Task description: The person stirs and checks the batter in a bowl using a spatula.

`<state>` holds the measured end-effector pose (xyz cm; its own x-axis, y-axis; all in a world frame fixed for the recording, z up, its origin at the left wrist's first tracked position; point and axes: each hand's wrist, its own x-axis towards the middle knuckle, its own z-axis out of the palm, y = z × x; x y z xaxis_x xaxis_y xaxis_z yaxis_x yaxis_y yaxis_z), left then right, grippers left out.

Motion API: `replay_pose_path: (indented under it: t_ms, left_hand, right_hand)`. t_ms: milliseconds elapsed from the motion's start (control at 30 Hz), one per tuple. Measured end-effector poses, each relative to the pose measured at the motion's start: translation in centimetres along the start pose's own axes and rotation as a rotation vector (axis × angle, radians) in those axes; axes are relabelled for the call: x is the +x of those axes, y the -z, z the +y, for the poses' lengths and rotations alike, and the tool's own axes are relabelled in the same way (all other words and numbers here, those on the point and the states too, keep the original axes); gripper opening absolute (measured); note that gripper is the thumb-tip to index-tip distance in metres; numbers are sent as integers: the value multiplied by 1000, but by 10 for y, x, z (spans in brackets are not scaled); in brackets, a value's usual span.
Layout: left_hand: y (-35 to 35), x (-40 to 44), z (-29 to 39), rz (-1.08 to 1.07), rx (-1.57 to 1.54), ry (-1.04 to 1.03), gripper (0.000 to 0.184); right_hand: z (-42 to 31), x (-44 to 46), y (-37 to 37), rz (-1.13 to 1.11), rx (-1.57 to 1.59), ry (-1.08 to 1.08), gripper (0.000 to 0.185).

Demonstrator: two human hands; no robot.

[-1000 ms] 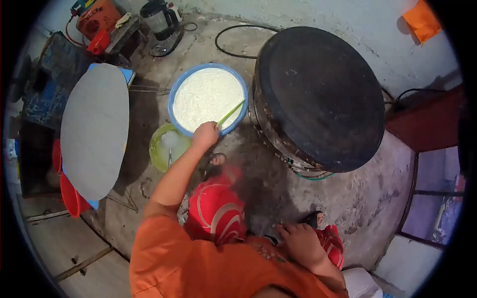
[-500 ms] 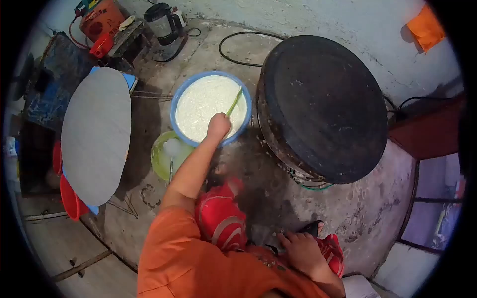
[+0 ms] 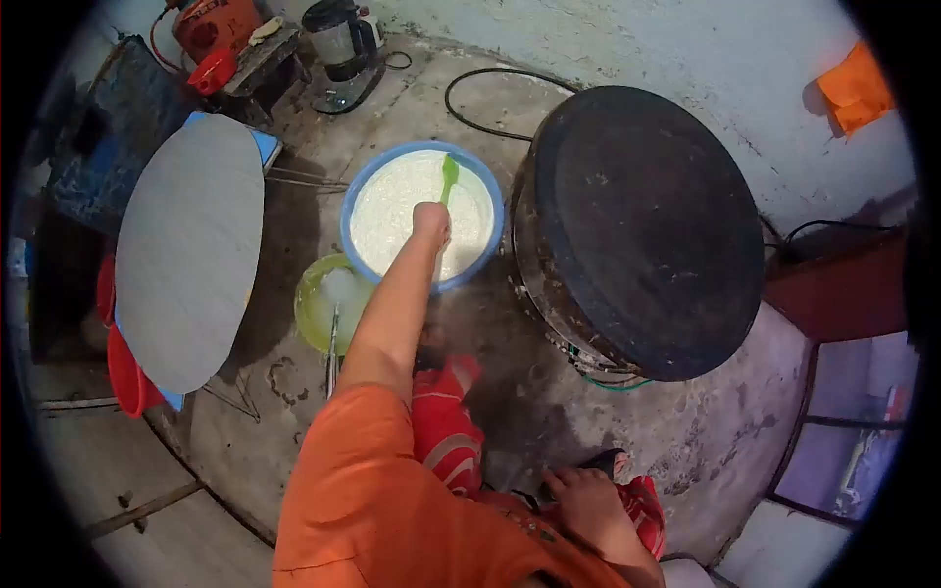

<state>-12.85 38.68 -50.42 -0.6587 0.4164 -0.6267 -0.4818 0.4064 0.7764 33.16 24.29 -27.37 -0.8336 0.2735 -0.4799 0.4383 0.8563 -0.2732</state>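
My left hand (image 3: 431,223) is closed round the handle of a green spatula (image 3: 450,176), over a blue tub (image 3: 355,257). Thick, creamy white batter (image 3: 387,211) fills much of the tub, and the spatula's blade is at its far side. Beside the tub is a yellow-green bowl (image 3: 310,316) of cloudy liquid, with a long-handled ladle (image 3: 334,338) in it. My right hand (image 3: 580,498) lies on my right knee, fingers stretched out, holding nothing that I can see.
A large round black griddle (image 3: 652,230) stands to the right. On the left is a grey oval board (image 3: 191,255), with a red tub (image 3: 127,377) partly under it. A blender (image 3: 338,44) and a red pan (image 3: 213,72) are at the back; a black hose (image 3: 461,83) crosses the floor.
My left hand has shifted slightly, and the spatula has turned so its blade now shows broad and points away. My right hand stays on the knee. The whole view has shifted a little.
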Motion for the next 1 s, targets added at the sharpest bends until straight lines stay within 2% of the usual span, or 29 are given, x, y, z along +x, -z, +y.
replay_pose_path:
  t_ms: [100,133,200,233,333,400,467,600,700,733,767,833,900,933,1000]
  left_hand:
    - [15,-1,12,-225,-506,401,17]
    - [15,-9,13,-226,-504,398,17]
    - [15,-40,10,-106,-73,116,16]
    - [13,-68,14,-38,-67,29,22]
    - [16,-46,-29,122,490,-405,26]
    - [13,-38,-33,80,678,-470,26]
    - [-1,-52,-16,131,769,-483,26]
    - [-22,-50,-7,182,764,-482,25]
    - [-29,-24,0,309,677,-384,25]
    - [-27,12,-12,233,496,-283,25]
    - [-30,29,-17,251,386,-248,22]
    - [-24,23,-10,276,276,-212,20]
    - [-13,9,5,68,-224,99,18]
    - [-8,3,10,65,-224,93,18]
    - [6,-14,13,-68,-394,197,18]
  right_hand:
    - [1,-3,-3,3,59,1,48]
    - [0,-4,-3,6,59,1,48]
    - [-1,-7,-4,34,27,10,48]
    - [-1,-7,-4,39,31,9,48]
    - [-3,-7,-3,20,38,11,50]
    - [-5,-6,0,14,17,14,51]
    - [-2,-6,-6,28,28,14,50]
    - [1,-4,-10,38,44,-11,48]
    - [1,-2,-5,39,73,-12,48]
    - [2,-2,-6,33,72,-12,48]
    - [2,-2,-9,38,59,-2,47]
    - [2,-2,-8,44,47,15,46]
    - [-1,0,-1,38,23,8,45]
    - [-1,0,0,43,21,7,45]
    - [-1,-2,0,44,29,8,45]
